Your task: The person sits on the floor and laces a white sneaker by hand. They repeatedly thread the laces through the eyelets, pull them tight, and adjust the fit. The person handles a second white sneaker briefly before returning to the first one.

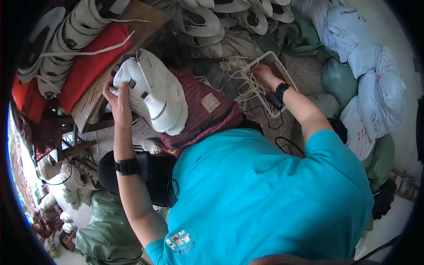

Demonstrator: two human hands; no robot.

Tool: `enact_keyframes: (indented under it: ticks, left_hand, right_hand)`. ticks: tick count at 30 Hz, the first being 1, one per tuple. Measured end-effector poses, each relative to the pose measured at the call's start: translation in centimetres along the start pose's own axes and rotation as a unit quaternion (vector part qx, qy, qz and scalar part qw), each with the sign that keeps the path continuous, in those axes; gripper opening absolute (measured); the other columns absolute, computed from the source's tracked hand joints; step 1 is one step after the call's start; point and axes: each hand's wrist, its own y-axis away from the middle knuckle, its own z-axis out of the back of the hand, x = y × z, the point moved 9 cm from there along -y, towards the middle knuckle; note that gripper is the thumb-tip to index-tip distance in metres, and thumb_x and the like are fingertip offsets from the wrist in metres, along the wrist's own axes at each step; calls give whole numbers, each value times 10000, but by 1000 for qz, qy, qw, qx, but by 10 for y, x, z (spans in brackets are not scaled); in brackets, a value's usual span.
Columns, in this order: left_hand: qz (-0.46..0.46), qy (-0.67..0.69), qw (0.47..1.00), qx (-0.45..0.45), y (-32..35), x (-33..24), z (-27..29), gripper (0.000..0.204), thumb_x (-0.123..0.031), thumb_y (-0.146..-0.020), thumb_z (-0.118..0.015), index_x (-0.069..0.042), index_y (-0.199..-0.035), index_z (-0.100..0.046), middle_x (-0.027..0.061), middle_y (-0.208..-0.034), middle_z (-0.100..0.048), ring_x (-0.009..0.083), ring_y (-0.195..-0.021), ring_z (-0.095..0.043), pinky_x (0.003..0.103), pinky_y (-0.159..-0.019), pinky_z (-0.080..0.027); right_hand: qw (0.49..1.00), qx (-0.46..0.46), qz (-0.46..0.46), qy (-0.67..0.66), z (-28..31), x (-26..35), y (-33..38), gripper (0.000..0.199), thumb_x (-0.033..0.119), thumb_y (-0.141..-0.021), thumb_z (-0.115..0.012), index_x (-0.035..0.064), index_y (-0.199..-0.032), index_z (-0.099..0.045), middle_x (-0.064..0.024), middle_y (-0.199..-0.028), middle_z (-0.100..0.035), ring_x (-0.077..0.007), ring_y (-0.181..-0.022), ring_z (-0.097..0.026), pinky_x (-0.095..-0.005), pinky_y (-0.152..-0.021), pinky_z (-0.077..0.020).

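My left hand (118, 98) grips the edge of a white shoe upper (170, 104), fingers and thumb pinching its perforated mesh part. The upper lies tilted across a maroon cloth (203, 110) with a square patch, spread over my lap. Out to the right, my right hand (263, 75) reaches into a white plastic bin (289, 73). Pale shoelaces (240, 73) lie heaped in a loose tangle beside its fingertips and hang over the bin's near side. The fingers of that hand are partly hidden, so I cannot make out whether they hold a lace.
At the left, a wooden bench (90, 104) carries red cloth (95, 66) and a row of nested white uppers (73, 42) with a trailing lace. More pale uppers (198, 26) are piled at the back. White sacks (353, 39) line the right; a green sack (108, 221) stands lower left.
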Motion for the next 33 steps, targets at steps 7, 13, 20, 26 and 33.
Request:
enact_keyframes:
  ticks: [7,13,20,26,33]
  left_hand:
    - [35,2,999,19,5,-10,-2,550,-311,-1004,-591,-43,-1397,-314,96,-1154,-554,135,-1052,-515,271,-958,-395]
    - [-4,-83,997,-3,10,-36,10,468,-236,-946,-685,-3,-1296,-479,82,-1088,-558,156,-977,-549,314,-920,-434]
    - [-229,-241,938,-94,32,-142,-7,368,-110,-849,-743,-17,-1179,-608,93,-1045,-620,193,-866,-561,325,-832,-463]
    - [-123,113,970,174,48,-181,-94,583,-58,-875,-713,-13,-1403,-469,105,-1325,-576,105,-906,-610,238,-741,-496]
    - [50,132,941,306,63,-158,-84,276,-236,-1025,-556,1,-1114,-666,-55,-756,-551,37,-703,-473,202,-637,-378]
  right_hand:
    - [938,-240,199,150,-32,57,21,108,133,-808,-665,61,-875,-708,-198,-980,-632,-368,-1004,-601,-469,-806,-494]
    - [858,-57,252,445,-64,73,-28,180,231,-845,-650,60,-811,-696,-177,-914,-646,-377,-923,-623,-463,-771,-505]
    - [976,186,114,5,-31,174,6,335,366,-897,-675,36,-940,-710,-54,-761,-666,-163,-692,-628,-319,-576,-466]
    - [883,289,343,-141,-7,372,176,195,224,-977,-643,53,-1042,-710,79,-821,-627,6,-689,-488,-180,-599,-381]
    - [864,58,469,-173,83,404,188,198,169,-1011,-580,27,-1096,-688,23,-963,-676,-52,-928,-599,-209,-814,-472]
